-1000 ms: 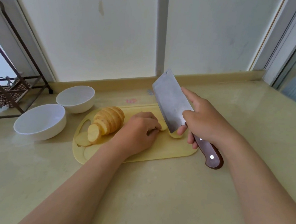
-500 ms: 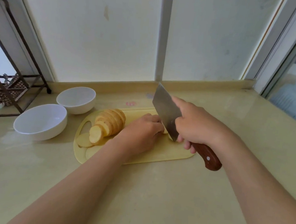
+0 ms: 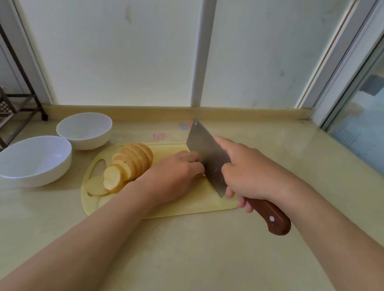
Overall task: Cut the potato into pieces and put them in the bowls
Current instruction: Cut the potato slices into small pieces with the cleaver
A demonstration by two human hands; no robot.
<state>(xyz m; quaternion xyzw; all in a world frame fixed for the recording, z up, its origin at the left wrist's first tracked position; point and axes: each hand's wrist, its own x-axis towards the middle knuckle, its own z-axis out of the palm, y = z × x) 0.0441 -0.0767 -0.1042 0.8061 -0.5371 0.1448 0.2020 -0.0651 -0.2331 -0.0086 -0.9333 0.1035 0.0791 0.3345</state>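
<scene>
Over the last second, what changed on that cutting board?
The cleaver, held in the right hand, came down from a raised tilt onto the cutting board, blade beside the left hand. The left hand stayed curled on the board; what it holds is hidden. The potato slices, near bowl and far bowl stayed put.

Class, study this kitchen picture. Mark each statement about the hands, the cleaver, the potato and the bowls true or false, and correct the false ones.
1. The right hand grips the cleaver by its wooden handle. True.
2. Both white bowls hold potato slices. False: the near bowl and the far bowl hold nothing; the potato slices lie on the cutting board.
3. The left hand rests on the board beside the blade. True.
4. The bowls stand to the right of the board. False: they stand to its left.
5. The cleaver lies flat on the counter. False: it is held edge-down over the board.
</scene>
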